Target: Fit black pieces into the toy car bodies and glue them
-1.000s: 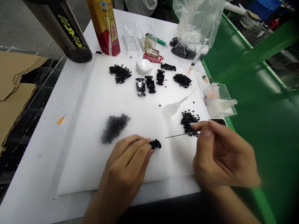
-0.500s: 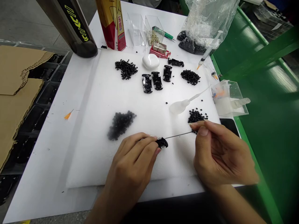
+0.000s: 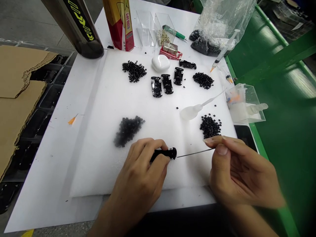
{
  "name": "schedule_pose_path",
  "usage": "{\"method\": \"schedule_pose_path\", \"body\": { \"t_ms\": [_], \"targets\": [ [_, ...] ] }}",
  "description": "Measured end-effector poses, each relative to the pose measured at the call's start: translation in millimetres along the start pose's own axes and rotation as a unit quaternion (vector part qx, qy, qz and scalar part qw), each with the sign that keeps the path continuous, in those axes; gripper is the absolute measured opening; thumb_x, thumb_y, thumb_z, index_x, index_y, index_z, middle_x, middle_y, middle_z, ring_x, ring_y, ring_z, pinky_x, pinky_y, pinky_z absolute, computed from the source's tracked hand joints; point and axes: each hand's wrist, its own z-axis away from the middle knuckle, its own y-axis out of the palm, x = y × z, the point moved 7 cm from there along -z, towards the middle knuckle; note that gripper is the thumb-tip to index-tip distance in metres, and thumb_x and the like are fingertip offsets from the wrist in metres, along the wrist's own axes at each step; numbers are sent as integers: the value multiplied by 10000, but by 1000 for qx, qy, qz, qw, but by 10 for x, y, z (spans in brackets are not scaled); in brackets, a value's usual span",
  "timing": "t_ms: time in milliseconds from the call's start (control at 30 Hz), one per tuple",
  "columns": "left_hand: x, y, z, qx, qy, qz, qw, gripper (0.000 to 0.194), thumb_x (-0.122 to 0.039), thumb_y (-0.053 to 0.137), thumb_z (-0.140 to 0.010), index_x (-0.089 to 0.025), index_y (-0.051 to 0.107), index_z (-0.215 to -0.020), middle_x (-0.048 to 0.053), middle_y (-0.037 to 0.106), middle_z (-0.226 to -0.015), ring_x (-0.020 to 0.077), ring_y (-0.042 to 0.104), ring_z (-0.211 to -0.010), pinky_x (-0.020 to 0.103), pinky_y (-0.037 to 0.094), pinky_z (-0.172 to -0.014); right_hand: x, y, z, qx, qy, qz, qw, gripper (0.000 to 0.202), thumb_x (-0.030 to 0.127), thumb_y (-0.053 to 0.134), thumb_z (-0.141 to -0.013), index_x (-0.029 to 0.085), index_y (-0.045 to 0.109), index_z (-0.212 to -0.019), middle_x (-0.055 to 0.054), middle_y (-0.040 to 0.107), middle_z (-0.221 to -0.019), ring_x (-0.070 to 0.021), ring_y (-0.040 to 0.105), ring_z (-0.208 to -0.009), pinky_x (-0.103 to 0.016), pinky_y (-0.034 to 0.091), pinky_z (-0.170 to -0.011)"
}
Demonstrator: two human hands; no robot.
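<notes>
My left hand [image 3: 139, 174] pinches a small black car-shaped plastic part [image 3: 164, 153] between thumb and fingers, low over the white foam pad [image 3: 93, 164]. Between the thumb and forefinger of my right hand [image 3: 243, 172] is a thin dark metal rod [image 3: 194, 153]. Its tip points left and sits just right of the part's end, seemingly apart from it. The rod's rear end is hidden in the hand. Beyond the right hand lies a pile of tiny black squares [image 3: 209, 126]. Several similar black car-shaped parts [image 3: 156, 87] rest farther back on the pad.
Blurry black pieces [image 3: 128, 130] and two finer piles [image 3: 134, 71] lie on the pad. A white dropper bulb [image 3: 191, 112], a white rounded case [image 3: 160, 63] and a syringe [image 3: 224, 51] are about. A dark bottle [image 3: 84, 36] and a drink carton [image 3: 120, 28] stand at the back left.
The black part has turned in my left fingers and now shows more of its length. My right hand has moved slightly right and down, drawing the rod's tip away from the part.
</notes>
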Motion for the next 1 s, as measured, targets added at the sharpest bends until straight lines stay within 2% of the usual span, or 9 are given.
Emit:
{"method": "schedule_pose_path", "body": {
  "t_ms": [100, 233, 533, 1000],
  "targets": [
    [-27, -7, 6, -2, 11, 1, 1000, 148, 41, 617, -926, -99, 662, -942, 108, 634, -1156, 215, 554, -1084, 398, 527, -904, 11, 16, -15, -2, 10, 3, 1000, 361, 21, 614, -919, 227, 686, -1207, -27, 722, -932, -174, 739, -815, -342, 618, -705],
    [-37, -19, 22, -9, 16, 3, 1000, 165, 54, 609, -922, -100, 664, -943, 108, 637, -1149, 213, 559, -1062, 389, 537, -868, -5, 47, -21, 29, 25, 22, 999, 320, 31, 629, -911, 208, 677, -1174, -41, 730, -917, -199, 747, -814, -361, 629, -692],
    [-48, -38, 3, -11, 17, 4, 1000, 173, 54, 612, -915, -102, 671, -957, 110, 643, -1138, 220, 565, -1056, 402, 545, -866, -20, 27, -41, 34, 31, 44, 998, 216, 98, 617, -936, 228, 673, -1100, -42, 731, -876, -216, 741, -749, -389, 635, -635],
    [-45, -38, 19, -12, 16, -1, 1000, 166, 49, 631, -912, -100, 679, -968, 109, 653, -1143, 220, 571, -1066, 404, 545, -887, 8, -3, -2, 9, 35, 36, 999, 251, 77, 634, -920, 224, 679, -1118, -32, 722, -882, -201, 739, -761, -371, 632, -653]
  ]
}}
